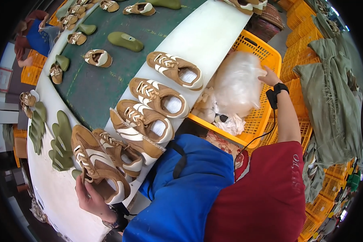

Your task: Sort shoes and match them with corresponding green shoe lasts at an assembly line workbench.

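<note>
My left hand (93, 200) grips the side of a brown sneaker (105, 183) with white stripes, at the near left end of the white table border. Beside it lie a second brown sneaker (119, 151) and a loose piece of shoe upper (138, 135) with a frayed edge. Three more sneakers are lined up further along the border, among them a middle one (159, 97) and the farthest (175, 70). Stretched out to the right, my right hand (270, 76) has its fingers closed at the edge of a clear plastic bag (238, 80) in a yellow crate.
The yellow crate (246, 141) stands against the table and also holds crumpled white paper (232, 124). Green shoe lasts (126, 41) and small sneakers rest on the green belt (97, 86) and its far border. Yellow crates (298, 48) and green cloth (330, 105) line the right. Another person works at upper left.
</note>
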The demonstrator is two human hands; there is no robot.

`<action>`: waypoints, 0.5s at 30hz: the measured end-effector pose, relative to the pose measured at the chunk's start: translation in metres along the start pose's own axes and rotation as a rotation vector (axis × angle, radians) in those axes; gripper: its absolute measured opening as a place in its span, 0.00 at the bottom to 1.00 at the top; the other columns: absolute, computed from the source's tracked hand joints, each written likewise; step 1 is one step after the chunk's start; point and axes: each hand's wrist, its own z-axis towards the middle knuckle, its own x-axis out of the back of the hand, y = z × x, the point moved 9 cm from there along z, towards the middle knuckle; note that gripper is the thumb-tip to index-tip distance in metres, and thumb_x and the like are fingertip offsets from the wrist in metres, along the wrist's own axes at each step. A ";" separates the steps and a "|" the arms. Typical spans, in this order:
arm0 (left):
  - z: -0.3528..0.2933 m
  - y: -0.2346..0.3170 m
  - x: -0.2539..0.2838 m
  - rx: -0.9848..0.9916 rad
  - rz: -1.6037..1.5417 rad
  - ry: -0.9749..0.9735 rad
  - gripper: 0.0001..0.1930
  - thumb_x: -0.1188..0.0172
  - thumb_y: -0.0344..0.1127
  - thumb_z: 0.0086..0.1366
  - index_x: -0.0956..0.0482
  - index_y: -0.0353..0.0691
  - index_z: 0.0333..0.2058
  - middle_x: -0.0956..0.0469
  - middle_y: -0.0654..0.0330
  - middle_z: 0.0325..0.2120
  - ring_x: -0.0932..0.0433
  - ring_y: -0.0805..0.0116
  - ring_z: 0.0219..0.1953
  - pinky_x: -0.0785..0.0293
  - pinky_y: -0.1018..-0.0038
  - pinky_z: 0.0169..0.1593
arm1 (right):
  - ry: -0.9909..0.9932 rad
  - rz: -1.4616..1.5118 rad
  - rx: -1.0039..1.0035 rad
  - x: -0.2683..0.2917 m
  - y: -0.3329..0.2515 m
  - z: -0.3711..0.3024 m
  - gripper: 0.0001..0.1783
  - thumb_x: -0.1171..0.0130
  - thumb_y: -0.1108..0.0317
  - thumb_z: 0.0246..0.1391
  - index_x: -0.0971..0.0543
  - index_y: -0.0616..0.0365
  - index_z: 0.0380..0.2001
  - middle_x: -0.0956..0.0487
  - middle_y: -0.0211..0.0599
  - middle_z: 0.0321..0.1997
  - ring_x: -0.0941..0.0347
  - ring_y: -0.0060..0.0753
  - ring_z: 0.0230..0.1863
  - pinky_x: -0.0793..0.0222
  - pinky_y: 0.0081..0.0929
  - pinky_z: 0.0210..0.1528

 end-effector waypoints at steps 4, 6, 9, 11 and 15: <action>-0.002 0.001 0.000 -0.004 -0.001 -0.009 0.14 0.50 0.23 0.64 0.28 0.27 0.48 0.22 0.52 0.39 0.22 0.68 0.40 0.27 0.76 0.45 | -0.195 -0.115 -0.008 0.005 -0.056 -0.015 0.30 0.40 0.59 0.45 0.29 0.54 0.54 0.25 0.53 0.50 0.28 0.49 0.51 0.34 0.35 0.54; -0.002 0.002 -0.001 0.004 -0.016 -0.008 0.14 0.50 0.23 0.64 0.28 0.27 0.48 0.22 0.52 0.39 0.22 0.68 0.41 0.27 0.76 0.45 | -0.202 -0.029 0.100 0.011 -0.088 -0.021 0.26 0.39 0.60 0.45 0.25 0.55 0.50 0.21 0.49 0.39 0.25 0.45 0.41 0.30 0.34 0.46; -0.004 0.006 0.000 0.002 -0.051 -0.006 0.13 0.49 0.22 0.64 0.27 0.27 0.47 0.21 0.52 0.39 0.22 0.69 0.40 0.27 0.77 0.45 | -0.164 0.014 0.246 0.037 -0.165 -0.046 0.22 0.40 0.62 0.46 0.24 0.57 0.47 0.21 0.44 0.35 0.24 0.42 0.36 0.29 0.33 0.42; -0.006 0.008 -0.001 -0.006 -0.063 0.000 0.13 0.49 0.22 0.64 0.27 0.27 0.47 0.21 0.53 0.38 0.22 0.69 0.40 0.27 0.77 0.45 | -0.101 0.186 0.430 0.054 -0.223 -0.068 0.19 0.42 0.65 0.48 0.24 0.57 0.46 0.21 0.41 0.32 0.24 0.37 0.33 0.28 0.30 0.39; -0.014 0.022 -0.006 -0.049 0.036 -0.050 0.13 0.47 0.22 0.62 0.27 0.26 0.45 0.21 0.51 0.38 0.22 0.67 0.41 0.28 0.75 0.46 | -0.433 0.715 0.701 0.050 -0.367 -0.167 0.19 0.43 0.68 0.53 0.26 0.55 0.49 0.23 0.30 0.31 0.27 0.21 0.31 0.29 0.22 0.35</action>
